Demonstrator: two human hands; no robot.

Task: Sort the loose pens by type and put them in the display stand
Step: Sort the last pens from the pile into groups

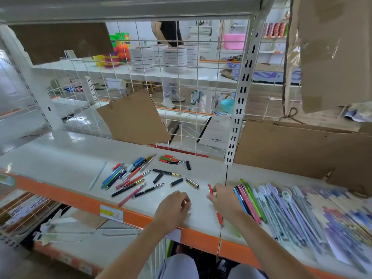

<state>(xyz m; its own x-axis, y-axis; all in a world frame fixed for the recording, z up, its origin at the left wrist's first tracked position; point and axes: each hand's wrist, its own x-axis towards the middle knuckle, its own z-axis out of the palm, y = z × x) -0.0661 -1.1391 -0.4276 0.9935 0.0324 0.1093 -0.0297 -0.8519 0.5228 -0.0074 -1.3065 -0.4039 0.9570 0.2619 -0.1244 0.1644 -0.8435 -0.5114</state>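
Two bare hands work over a white shelf board with an orange front rail (60, 150). The right hand (225, 200) pinches one slim red pen (210, 189), its lower end showing again below the wrist at the shelf edge. The left hand (173, 208) rests on the board with fingers loosely curled, grasping nothing that shows.

A loose heap of mixed pens (128, 178), roughly twenty in blue, pink, red, black and silver, lies left of centre, with one pale clear pen (98, 175) apart on its left. Three separate black and gold caps (177, 181) lie nearer the hands. A sorted row of coloured pens (249, 200) lies just right of the right hand.

A yellow price label (111, 214) on the rail carries a handwritten "元"; its number is too blurred to read.
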